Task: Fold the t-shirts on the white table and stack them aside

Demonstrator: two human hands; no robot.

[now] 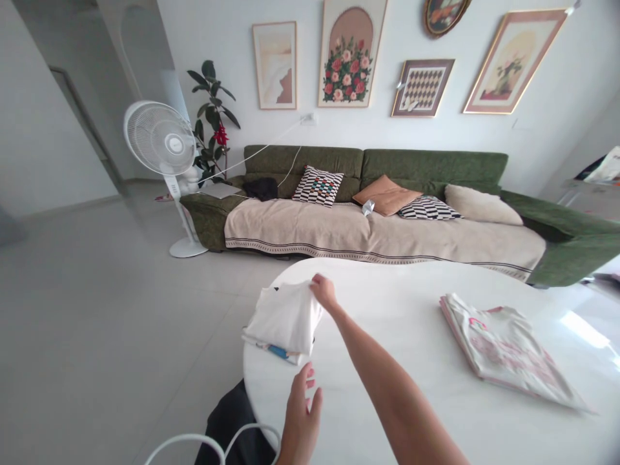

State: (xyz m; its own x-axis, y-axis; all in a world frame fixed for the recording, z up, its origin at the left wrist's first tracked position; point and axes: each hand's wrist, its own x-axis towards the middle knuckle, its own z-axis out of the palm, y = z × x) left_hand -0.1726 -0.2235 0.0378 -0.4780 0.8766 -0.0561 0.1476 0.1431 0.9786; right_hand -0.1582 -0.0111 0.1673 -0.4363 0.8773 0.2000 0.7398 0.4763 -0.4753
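A folded white garment (283,316) lies near the left end of the white table (387,336), with a blue printed patch showing at its near edge. My right hand (323,292) reaches across to its far right corner, fingers closed on the cloth and lifting that side a little. Closer to me, my left hand (304,407) is just off the garment's near corner, fingers apart and holding nothing. Over on the right of the table rests a stack of folded white and pink clothes (504,349) with a pink print on top.
Behind the table stands a green sofa (436,161) with a beige cover and several cushions. A white standing fan (162,142) and a potted plant (210,116) are at the left. A white tubular loop (188,439) and dark fabric (235,423) are by the near table edge.
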